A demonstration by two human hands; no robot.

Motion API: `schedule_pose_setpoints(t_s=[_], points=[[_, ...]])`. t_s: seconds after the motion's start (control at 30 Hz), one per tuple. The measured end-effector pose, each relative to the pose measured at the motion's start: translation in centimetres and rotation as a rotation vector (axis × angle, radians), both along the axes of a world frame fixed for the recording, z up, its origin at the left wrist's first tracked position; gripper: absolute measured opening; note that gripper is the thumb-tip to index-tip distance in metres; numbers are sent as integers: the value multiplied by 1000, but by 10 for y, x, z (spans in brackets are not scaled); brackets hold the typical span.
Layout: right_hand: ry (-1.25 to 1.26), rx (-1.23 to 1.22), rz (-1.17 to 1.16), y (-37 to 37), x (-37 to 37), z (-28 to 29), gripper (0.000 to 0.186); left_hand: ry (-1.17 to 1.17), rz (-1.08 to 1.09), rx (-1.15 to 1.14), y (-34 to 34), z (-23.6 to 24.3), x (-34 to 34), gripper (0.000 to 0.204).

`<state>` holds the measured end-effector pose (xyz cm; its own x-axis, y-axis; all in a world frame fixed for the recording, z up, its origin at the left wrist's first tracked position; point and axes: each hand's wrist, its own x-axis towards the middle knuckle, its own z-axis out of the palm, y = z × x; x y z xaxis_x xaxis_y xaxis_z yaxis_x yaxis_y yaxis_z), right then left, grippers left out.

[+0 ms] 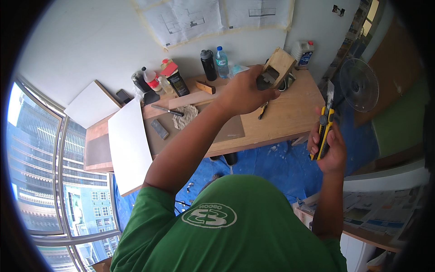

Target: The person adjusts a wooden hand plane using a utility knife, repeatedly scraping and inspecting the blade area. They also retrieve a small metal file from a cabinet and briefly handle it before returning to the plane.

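My left hand reaches over the wooden table and is closed on a small pale wooden box. The box is tilted, with dark contents in its opening that I cannot make out. At the right, off the table's end, my right hand grips a yellow and black utility knife. Its wide metal blade points upward, apart from the box. Below my left hand a small yellow and black tool lies on the table.
On the table lie a crumpled rag, a dark-handled tool, a grey block and a wooden piece. A black tumbler, a water bottle and a white jug stand behind. A fan is at right.
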<state>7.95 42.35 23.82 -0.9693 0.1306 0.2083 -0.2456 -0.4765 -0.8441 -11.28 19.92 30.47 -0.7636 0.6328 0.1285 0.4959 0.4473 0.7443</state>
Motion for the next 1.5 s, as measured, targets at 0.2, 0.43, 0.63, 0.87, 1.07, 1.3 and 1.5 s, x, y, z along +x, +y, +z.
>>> schedule_pose_setpoints(t_s=[0.2,0.43,0.63,0.87,1.07,1.3,1.5], points=[[-415,-102,-259,-11,-10,-19,49,-172,-337,799,26,-25,45,60],[-101,-391,-9,-24,-10,-16,59,-61,-507,919,51,-56,59,67],[-53,-426,15,-21,-16,-8,52,260,-511,719,51,-56,57,85],[-73,-312,-145,-25,-11,9,40,-89,-540,699,42,-69,62,88],[88,6,-497,-3,2,32,43,-36,-645,-854,-15,-130,53,74],[7,29,-631,11,6,36,46,406,-681,-942,-100,-179,93,88],[-27,30,-588,23,0,38,43,-294,-753,-507,-98,-100,61,41]])
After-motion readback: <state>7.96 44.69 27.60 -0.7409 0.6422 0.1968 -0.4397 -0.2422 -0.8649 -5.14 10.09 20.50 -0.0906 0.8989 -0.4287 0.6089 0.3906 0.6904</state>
